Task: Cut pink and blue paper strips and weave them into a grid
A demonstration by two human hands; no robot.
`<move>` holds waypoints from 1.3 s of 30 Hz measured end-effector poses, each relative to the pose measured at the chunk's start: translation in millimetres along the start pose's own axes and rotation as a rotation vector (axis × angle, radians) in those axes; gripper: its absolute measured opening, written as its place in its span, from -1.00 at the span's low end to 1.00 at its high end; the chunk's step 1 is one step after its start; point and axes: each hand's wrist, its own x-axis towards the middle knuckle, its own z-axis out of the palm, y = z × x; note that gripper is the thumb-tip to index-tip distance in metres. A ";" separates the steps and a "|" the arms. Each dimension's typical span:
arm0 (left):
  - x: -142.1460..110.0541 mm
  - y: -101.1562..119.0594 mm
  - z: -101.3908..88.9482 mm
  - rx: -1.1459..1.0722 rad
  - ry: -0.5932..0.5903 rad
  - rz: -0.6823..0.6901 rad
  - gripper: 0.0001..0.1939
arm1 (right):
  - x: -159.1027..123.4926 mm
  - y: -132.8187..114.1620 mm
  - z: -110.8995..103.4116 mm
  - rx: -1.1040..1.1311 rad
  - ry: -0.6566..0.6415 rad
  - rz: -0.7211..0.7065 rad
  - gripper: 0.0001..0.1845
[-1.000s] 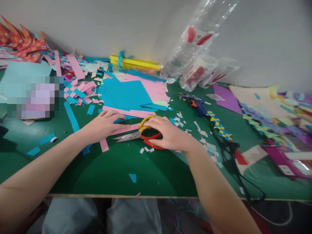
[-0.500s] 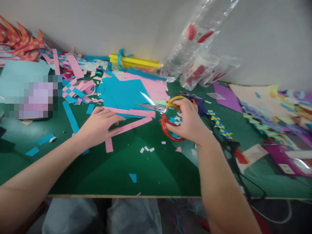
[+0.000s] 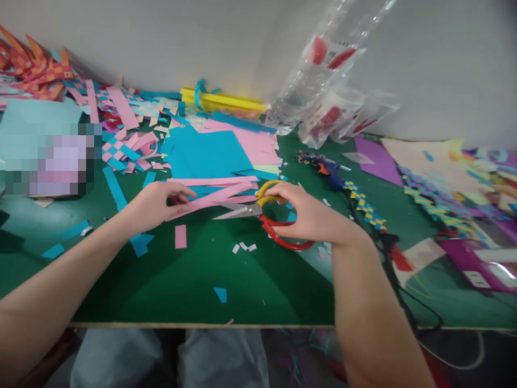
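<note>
My right hand (image 3: pixel 311 215) grips a pair of scissors (image 3: pixel 258 213) with one yellow and one red handle, the blades pointing left over the green table (image 3: pixel 242 280). My left hand (image 3: pixel 155 205) pinches the near ends of several long pink paper strips (image 3: pixel 218 195), lifted slightly off the table. The scissor blades lie just below the strips' far ends. Behind the strips lie blue paper sheets (image 3: pixel 205 153) and pink sheets (image 3: pixel 258 145).
Woven paper pieces and strips (image 3: pixel 121 124) litter the left rear. A yellow box (image 3: pixel 224 102) and clear plastic bottles (image 3: pixel 323 81) stand by the wall. A blue glue gun (image 3: pixel 327 170) with black cord lies right. Small paper scraps (image 3: pixel 242 248) dot the table.
My right hand lifted the scissors from the table, swung them up and right, then brought them back down beside the strips. My left hand went from flat on the strips to pinching and lifting them.
</note>
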 end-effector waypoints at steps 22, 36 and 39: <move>1.4 -4.4 6.6 0.045 -0.033 0.045 -0.70 | 11.7 -12.2 11.9 -0.121 -0.044 0.009 -0.60; 11.3 -15.1 7.9 0.189 -0.039 0.377 -0.74 | 15.7 -26.7 18.7 -0.089 -0.071 -0.038 -0.64; 9.8 -13.4 7.5 0.194 -0.048 0.345 -0.71 | 14.5 -30.5 20.0 -0.087 -0.069 -0.046 -0.62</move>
